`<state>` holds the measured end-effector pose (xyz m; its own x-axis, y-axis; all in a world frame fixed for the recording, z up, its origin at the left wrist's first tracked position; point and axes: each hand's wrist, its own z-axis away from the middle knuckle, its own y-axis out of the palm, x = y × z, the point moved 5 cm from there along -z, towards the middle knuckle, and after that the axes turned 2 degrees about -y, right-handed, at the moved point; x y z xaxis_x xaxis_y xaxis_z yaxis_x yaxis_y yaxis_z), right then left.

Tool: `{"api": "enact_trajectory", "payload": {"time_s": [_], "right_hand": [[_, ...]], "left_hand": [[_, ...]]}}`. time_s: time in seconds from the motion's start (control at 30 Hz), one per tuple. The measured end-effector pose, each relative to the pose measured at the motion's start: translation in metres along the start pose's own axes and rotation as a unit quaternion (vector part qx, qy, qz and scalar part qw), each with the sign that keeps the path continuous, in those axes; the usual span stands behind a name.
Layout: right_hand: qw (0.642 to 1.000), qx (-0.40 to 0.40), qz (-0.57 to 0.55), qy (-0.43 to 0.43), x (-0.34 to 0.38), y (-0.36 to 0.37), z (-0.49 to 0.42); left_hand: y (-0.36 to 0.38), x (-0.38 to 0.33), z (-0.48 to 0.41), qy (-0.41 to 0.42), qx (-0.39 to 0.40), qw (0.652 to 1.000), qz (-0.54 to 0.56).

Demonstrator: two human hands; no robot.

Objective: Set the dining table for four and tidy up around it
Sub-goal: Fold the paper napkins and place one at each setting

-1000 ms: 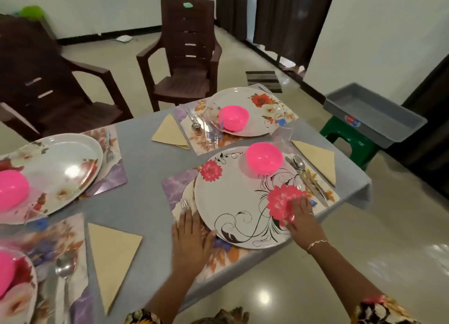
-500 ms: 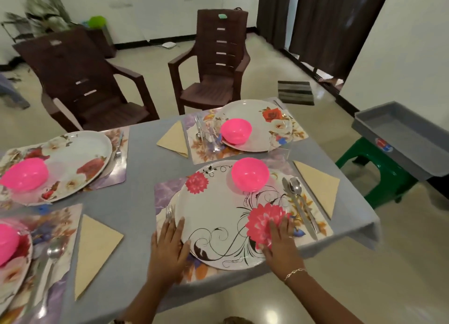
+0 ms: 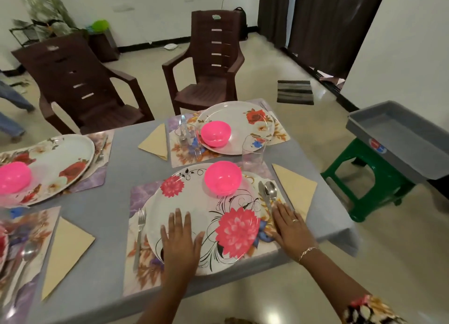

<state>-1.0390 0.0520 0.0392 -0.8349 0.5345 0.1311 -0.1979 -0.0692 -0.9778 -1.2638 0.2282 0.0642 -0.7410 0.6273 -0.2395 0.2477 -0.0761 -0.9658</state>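
Left hand (image 3: pixel 181 241): palm down, flat on the near-left part of the near plate (image 3: pixel 192 200). Its fingers (image 3: pixel 178 218) are straight and slightly spread, gripping nothing

Right hand (image 3: pixel 291 226): palm down, flat on the placemat (image 3: pixel 139 197) just right of that plate, fingers straight, holding nothing. Fingertips are just beside the near ends of the knife (image 3: pixel 263 197) and spoon (image 3: pixel 271 190); can't tell if they touch. Ring on one finger, bracelet on the wrist

Near setting, at the near-right corner of the bench (image 3: pixel 116 178):
- near plate is white with pink flowers and sits on the placemat
- pink bowl (image 3: pixel 223 178) upright on the plate's far part
- fork (image 3: pixel 140 231) on the placemat just left of the plate
- knife and spoon side by side just right of the plate
- napkin (image 3: pixel 295 190), a folded triangle, on the bench right of the cutlery
- glass (image 3: pixel 254 151) upright just beyond the plate, far-right side

Far setting: far plate (image 3: pixel 243 119) carries the far bowl (image 3: pixel 215 133), far glass (image 3: pixel 185 134) to its left, far napkin (image 3: pixel 156 141) further left

Left setting: left plate (image 3: pixel 60 153) carries the left bowl (image 3: pixel 14 177), with the left fork (image 3: pixel 100 151) beside its right edge

Near-left setting is cut by the frame edge: corner napkin (image 3: pixel 65 248) and corner spoon (image 3: pixel 26 253) are visible

Left chair (image 3: pixel 80 85) and right chair (image 3: pixel 213 64), both brown, stand beyond the far side. Green stool (image 3: pixel 379 173) right of the bench carries a grey tray (image 3: pixel 393 151)
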Motion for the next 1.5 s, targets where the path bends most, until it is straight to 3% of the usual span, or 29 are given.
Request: {"api": "enact_trajectory", "payload": {"time_s": [0.23, 0.37, 0.5, 0.6, 0.8, 1.3, 1.5], "right_hand": [[0.999, -0.020, 0.039, -0.031, -0.012, -0.003, -0.007], [0.997, -0.045, 0.013, -0.055, -0.012, -0.001, -0.009], [0.999, -0.007, -0.024, -0.044, -0.017, -0.015, 0.004], [0.996, -0.041, -0.053, -0.062, -0.023, -0.019, 0.023], [0.994, -0.099, -0.053, -0.015, -0.060, -0.014, 0.064], [0.975, -0.158, -0.030, 0.154, -0.207, -0.034, 0.154], [0.974, -0.162, -0.014, 0.157, -0.266, -0.043, 0.126]], "left_hand": [[0.011, -0.025, -0.001, 0.022, 0.032, 0.999, -0.011], [0.014, -0.036, 0.002, 0.024, 0.046, 0.999, -0.017], [0.011, -0.056, 0.004, 0.040, 0.031, 0.999, 0.000], [0.011, -0.075, 0.006, 0.060, 0.026, 0.998, 0.005], [0.018, -0.128, 0.009, 0.124, 0.015, 0.992, 0.013], [0.058, -0.314, -0.008, 0.281, 0.066, 0.954, 0.077], [0.085, -0.363, -0.049, 0.271, 0.048, 0.955, 0.112]]}}
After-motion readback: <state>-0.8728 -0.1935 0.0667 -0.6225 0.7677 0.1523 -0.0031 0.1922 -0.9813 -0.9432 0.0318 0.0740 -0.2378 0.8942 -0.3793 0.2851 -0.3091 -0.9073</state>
